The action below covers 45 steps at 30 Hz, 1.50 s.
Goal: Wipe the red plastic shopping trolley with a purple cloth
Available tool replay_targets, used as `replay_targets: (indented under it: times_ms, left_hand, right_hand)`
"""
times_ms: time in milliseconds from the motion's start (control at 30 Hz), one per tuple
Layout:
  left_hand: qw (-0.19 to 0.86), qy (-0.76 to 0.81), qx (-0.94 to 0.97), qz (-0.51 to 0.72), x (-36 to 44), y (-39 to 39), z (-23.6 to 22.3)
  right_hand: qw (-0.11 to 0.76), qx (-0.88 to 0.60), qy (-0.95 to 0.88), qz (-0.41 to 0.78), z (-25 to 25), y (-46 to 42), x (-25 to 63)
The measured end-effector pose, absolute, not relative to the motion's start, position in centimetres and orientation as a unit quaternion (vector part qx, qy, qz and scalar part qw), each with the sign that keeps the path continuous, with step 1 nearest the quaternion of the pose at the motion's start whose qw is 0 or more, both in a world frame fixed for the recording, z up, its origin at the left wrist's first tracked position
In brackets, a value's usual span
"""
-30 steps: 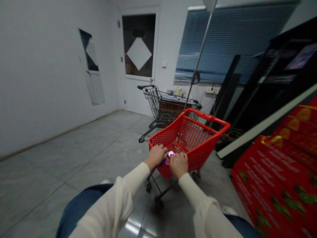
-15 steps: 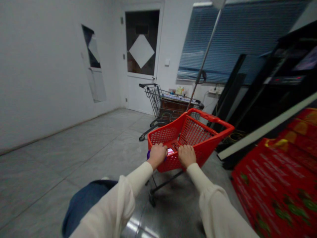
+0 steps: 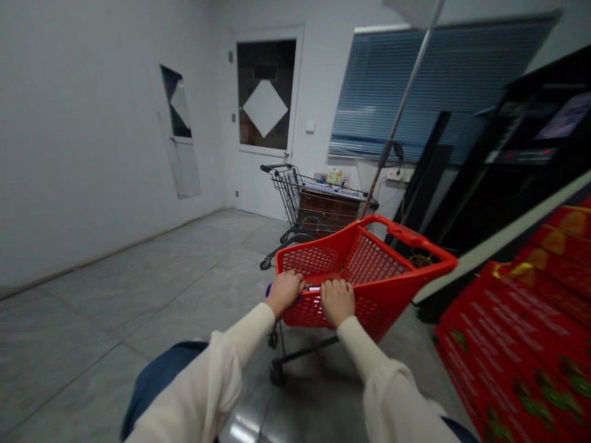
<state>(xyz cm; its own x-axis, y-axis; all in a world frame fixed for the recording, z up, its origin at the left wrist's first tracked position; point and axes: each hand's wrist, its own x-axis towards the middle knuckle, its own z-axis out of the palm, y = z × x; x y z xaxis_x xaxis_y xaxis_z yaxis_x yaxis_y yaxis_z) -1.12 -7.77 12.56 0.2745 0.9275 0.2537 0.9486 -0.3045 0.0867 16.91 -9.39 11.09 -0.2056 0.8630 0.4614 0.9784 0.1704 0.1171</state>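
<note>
A small red plastic shopping cart [image 3: 369, 271] stands on the tiled floor right in front of me, its basket empty as far as I can see. My left hand [image 3: 285, 291] is closed round the left part of the cart's purple handle bar [image 3: 268, 289]. My right hand [image 3: 338, 299] is closed round the right part of the same bar, close beside the left one. Both arms wear cream sleeves.
A grey wire shopping cart [image 3: 311, 206] with boxes inside stands ahead by a white door [image 3: 263, 123]. Red printed cartons [image 3: 517, 332] are stacked at the right below black shelving [image 3: 512, 172]. A slanting metal pole [image 3: 399, 117] leans before blue window blinds.
The red cart has rolled a little forward and turned to the right, with both hands staying on its handle. My view has shifted slightly toward the door.
</note>
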Motion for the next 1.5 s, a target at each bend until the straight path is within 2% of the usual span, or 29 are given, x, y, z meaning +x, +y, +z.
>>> replay_targets:
  times_ms: [200,500,767,1067,1333,1500]
  left_hand:
    - [0.008,-0.621,-0.774,-0.127,-3.8,-6.1,13.3]
    - [0.048,-0.648,-0.741,-0.168,2.1,-6.2,13.4]
    - [0.026,-0.649,-0.745,-0.151,-2.2,-6.1,12.6]
    - [0.036,-0.635,-0.757,-0.148,3.4,-6.5,13.7]
    - [0.02,-0.644,-0.754,-0.131,-1.5,-5.3,12.9]
    - [0.047,-0.64,-0.752,-0.151,1.4,-5.6,13.6]
  right_hand:
    - [0.108,-0.617,-0.756,-0.188,13.3,-8.9,20.5]
    - [0.126,-0.619,-0.756,-0.173,12.4,-8.1,20.1]
    - [0.117,-0.622,-0.758,-0.157,12.8,-8.3,21.4]
    - [0.129,-0.63,-0.747,-0.167,12.6,-8.3,21.1]
    - [0.148,-0.629,-0.747,-0.158,12.0,-8.1,20.8]
    - [0.15,-0.633,-0.741,-0.166,12.1,-8.2,19.4]
